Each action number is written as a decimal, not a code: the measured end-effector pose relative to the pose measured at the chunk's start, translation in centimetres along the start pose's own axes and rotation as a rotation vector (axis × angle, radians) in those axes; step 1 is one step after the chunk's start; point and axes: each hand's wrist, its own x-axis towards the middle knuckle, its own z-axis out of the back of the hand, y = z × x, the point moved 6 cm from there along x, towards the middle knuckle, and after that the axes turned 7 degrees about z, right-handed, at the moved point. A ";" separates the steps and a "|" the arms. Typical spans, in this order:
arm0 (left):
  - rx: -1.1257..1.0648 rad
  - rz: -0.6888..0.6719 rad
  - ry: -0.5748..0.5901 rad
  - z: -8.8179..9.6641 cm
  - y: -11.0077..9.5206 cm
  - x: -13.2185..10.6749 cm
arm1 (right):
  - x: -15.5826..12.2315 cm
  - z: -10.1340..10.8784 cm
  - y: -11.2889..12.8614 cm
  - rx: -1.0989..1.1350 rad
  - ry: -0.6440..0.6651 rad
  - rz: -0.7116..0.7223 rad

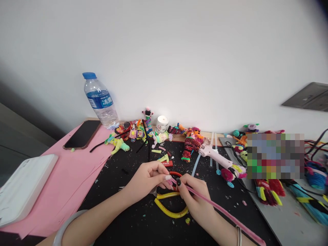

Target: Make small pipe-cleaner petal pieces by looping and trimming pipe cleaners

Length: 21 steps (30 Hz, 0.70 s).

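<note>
Both hands meet over the middle of the black work mat. Between thumb and fingers, my left hand (pixel 151 179) pinches the end of a pink pipe cleaner (pixel 220 205). My right hand (pixel 196 194) grips the same pipe cleaner close beside it, and its long tail runs down to the lower right over the forearm. Beneath the hands lie scissors (pixel 171 212) with yellow and red handles; the hands partly cover them. Just beyond my left fingers sit a small red box (pixel 167 163) and short yellow pipe cleaner pieces (pixel 164 158).
A pink-white glue gun (pixel 214 153) lies right of centre. Several pipe cleaner figures (pixel 191 145) line the wall, near a white paper cup (pixel 162 124). At left are a water bottle (pixel 101 102), a phone (pixel 82 134), pink paper (pixel 77 177) and a white case (pixel 28 188).
</note>
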 end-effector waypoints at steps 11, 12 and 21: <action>0.150 -0.071 0.013 0.3 -0.4 -0.3 | 0.1 0.0 0.2 0.062 0.027 -0.022; 0.165 -0.076 0.004 0.3 -0.5 -0.4 | 0.0 -0.2 0.2 0.063 0.043 -0.021; 0.210 -0.068 -0.012 0.2 -0.2 -0.5 | -0.3 -0.5 -0.5 0.061 0.075 -0.006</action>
